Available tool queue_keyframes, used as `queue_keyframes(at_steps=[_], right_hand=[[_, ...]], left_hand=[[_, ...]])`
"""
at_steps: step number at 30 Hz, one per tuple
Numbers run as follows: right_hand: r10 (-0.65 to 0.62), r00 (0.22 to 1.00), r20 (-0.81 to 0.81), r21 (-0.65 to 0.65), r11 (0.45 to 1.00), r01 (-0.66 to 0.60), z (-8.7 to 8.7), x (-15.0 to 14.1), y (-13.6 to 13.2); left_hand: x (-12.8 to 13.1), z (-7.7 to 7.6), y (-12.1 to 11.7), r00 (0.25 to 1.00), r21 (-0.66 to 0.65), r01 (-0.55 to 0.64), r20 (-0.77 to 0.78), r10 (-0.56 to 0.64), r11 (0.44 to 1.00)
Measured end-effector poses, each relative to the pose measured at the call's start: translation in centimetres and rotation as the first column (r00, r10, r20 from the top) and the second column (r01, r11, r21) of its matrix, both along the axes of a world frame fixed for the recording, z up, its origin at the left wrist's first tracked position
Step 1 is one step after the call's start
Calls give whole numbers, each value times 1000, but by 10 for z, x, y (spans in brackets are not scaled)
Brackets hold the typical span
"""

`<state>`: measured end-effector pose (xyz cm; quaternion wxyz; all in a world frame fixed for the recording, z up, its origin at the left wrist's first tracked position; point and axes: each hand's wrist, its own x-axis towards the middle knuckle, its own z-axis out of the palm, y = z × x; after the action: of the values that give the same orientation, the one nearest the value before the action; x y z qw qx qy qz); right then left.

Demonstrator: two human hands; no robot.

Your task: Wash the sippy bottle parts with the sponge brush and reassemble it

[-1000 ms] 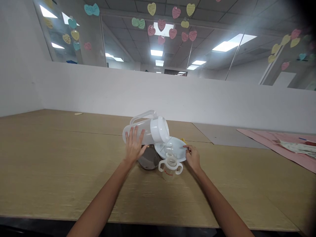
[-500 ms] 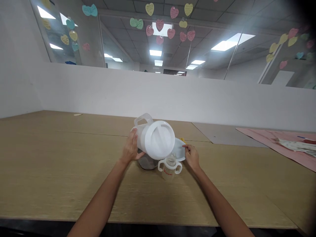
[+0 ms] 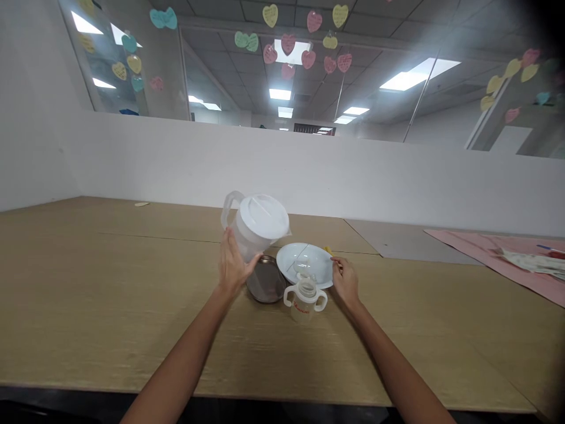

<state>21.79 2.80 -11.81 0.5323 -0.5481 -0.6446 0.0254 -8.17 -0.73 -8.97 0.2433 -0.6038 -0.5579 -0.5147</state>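
My left hand point(image 3: 233, 265) is wrapped round the body of a white plastic pitcher point(image 3: 251, 235) with its lid on. The pitcher is held up and leans to the right, its handle at the back left. My right hand point(image 3: 345, 280) pinches the right rim of a shallow white oval bowl point(image 3: 286, 259). Inside the bowl lies a clear cap point(image 3: 302, 266). Just in front stands a clear baby bottle point(image 3: 303, 307) with two white handles, red lettering and an open mouth. A round dark metal tin point(image 3: 266, 282) lies below the pitcher, left of the bottle.
Something yellow point(image 3: 328, 250) shows behind the bowl's right rim. A pink cloth point(image 3: 468, 244) with a patterned cloth point(image 3: 529, 261) on it lies at the far right, beside a grey sheet point(image 3: 388, 237). A white wall point(image 3: 282, 171) runs along the table's back.
My left hand has tipped the pitcher more upright and moved it up and left, uncovering the bowl and the tin. My right hand stays at the bowl's rim.
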Motion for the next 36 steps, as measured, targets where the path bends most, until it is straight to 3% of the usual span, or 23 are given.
queue_keyframes(at_steps=[7, 16, 20, 25, 29, 32, 34, 36], right_hand=[[-71, 997, 11, 27, 997, 71, -1, 4, 3], [-176, 972, -158, -131, 979, 156, -12, 18, 14], [-201, 962, -183, -144, 974, 176, -14, 21, 13], [-237, 963, -132, -139, 966, 219, -15, 24, 12], [-258, 966, 13, -230, 940, 254, -17, 26, 13], [-183, 967, 176, -286, 931, 228, -16, 26, 12], [-109, 953, 282, -315, 928, 200, -15, 25, 10], [-70, 933, 354, -330, 924, 194, -13, 23, 9]], left_hand=[[-5, 0, 3, 965, -103, -67, 245, 91, 992], [-11, -11, 9, 942, -147, -78, 313, 121, 986], [-12, -14, 11, 938, -146, -77, 324, 121, 986], [-14, -18, 14, 939, -133, -94, 316, 132, 987], [-14, -16, 12, 943, -118, -132, 291, 161, 984], [-7, -9, 1, 989, 14, -87, 124, 85, 996], [5, -2, -6, 998, 89, 53, -42, -49, 995], [25, 9, -10, 965, 27, 219, -152, -213, 975]])
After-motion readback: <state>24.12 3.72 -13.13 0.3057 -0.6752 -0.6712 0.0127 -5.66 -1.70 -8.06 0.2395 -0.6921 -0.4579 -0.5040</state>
